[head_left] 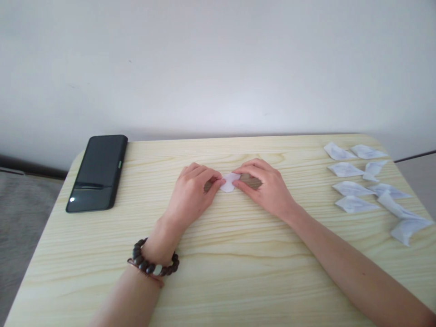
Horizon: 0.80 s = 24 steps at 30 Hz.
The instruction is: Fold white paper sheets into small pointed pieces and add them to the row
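Note:
A small piece of folded white paper (229,183) is held between my two hands, near the middle of the table. My left hand (194,193) pinches its left edge between thumb and forefinger. On the other side, my right hand (264,184) grips the right edge the same way. The paper is just above or on the tabletop; I cannot tell which. Several folded white paper pieces (356,204), pointed in shape, lie in loose rows at the right of the table, beyond my right forearm.
A black smartphone (98,168) lies at the left of the light wood-grain table (238,272). A pale wall (218,68) rises behind the table's back edge. Dark beads (148,265) circle my left wrist. Grey floor shows at the left.

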Available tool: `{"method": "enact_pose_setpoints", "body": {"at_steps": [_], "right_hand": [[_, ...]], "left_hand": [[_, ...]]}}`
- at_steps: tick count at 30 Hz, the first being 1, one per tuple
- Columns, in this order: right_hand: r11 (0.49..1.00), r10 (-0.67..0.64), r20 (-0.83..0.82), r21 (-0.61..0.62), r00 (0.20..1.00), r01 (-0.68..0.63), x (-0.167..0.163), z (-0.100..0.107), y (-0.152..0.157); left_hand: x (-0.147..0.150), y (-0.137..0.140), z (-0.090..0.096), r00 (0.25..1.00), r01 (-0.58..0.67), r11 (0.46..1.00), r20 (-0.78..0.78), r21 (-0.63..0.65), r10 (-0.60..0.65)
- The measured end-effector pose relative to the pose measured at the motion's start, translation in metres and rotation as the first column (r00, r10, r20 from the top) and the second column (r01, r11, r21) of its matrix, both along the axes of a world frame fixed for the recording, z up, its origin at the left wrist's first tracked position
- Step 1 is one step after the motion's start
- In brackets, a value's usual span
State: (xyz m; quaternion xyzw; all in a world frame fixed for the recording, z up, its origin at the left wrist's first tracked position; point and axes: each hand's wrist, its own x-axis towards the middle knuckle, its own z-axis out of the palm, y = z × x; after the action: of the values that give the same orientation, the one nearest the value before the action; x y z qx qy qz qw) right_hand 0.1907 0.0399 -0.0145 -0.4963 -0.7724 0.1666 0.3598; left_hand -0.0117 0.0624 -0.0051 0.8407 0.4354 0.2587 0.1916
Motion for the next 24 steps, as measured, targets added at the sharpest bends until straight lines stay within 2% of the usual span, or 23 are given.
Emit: {"method": "enact_pose_setpoints", "body": {"at_steps": [4, 10, 18, 24], "right_hand": [[1.0, -0.012, -0.024, 0.007, 1.0, 0.012, 0.0, -0.001, 0.0], [0.994, 0.038, 0.043, 0.1, 0.998, -0.043, 0.0, -0.005, -0.004], [0.978, 0.09, 0.173, 0.169, 0.981, -0.12, 0.008, -0.003, 0.001], [0.964, 0.124, 0.2, 0.208, 0.972, -0.165, 0.012, -0.004, 0.005]], "left_hand": [[-0.004, 0.003, -0.001, 0.999, 0.048, 0.998, 0.009, 0.05, -0.049], [-0.01, 0.005, 0.0, 0.99, 0.138, 0.985, -0.008, 0.101, -0.138], [-0.009, 0.005, -0.005, 0.99, 0.136, 0.982, 0.024, 0.129, -0.14], [-0.008, 0.004, -0.008, 0.991, 0.134, 0.972, -0.025, 0.19, -0.132]]}}
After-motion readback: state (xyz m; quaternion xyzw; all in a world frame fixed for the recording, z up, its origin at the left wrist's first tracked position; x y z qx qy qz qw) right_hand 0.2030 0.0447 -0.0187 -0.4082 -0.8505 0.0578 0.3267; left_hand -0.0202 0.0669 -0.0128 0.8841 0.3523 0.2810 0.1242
